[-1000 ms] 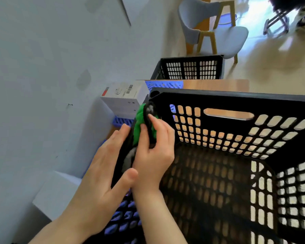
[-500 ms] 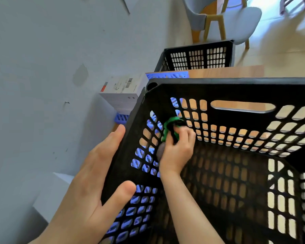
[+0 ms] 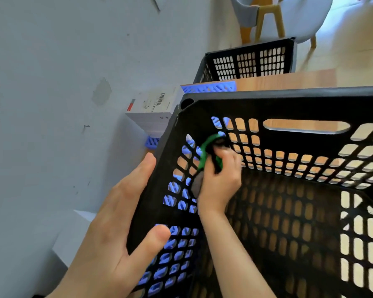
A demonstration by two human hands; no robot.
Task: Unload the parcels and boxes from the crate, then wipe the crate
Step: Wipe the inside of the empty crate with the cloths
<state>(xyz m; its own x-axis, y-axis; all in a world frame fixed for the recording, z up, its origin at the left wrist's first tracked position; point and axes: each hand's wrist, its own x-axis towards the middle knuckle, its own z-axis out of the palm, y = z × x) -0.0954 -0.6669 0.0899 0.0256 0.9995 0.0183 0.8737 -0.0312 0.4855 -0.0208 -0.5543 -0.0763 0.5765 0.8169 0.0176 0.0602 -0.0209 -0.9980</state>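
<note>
A large black slotted crate (image 3: 289, 104) fills the right and centre of the head view, and nothing lies inside it. My left hand (image 3: 116, 229) holds its left wall, fingers outside and thumb hooked over the rim. My right hand (image 3: 220, 179) is inside the crate and grips a bunched green and black cloth (image 3: 209, 151) against the inner left wall near the far corner. A white box (image 3: 153, 108) with a barcode label sits outside, by the crate's far left corner.
A grey wall (image 3: 63, 82) runs along the left. A second black crate (image 3: 250, 61) stands beyond on the wooden surface (image 3: 289, 80), with a blue crate (image 3: 209, 88) beside it. A white box (image 3: 73, 231) lies at lower left. A grey chair (image 3: 289, 16) stands at the top.
My right hand has moved with the cloth from the crate's left rim down onto the inner wall near the corner. My left hand shifted lower along the left wall. The view drew closer.
</note>
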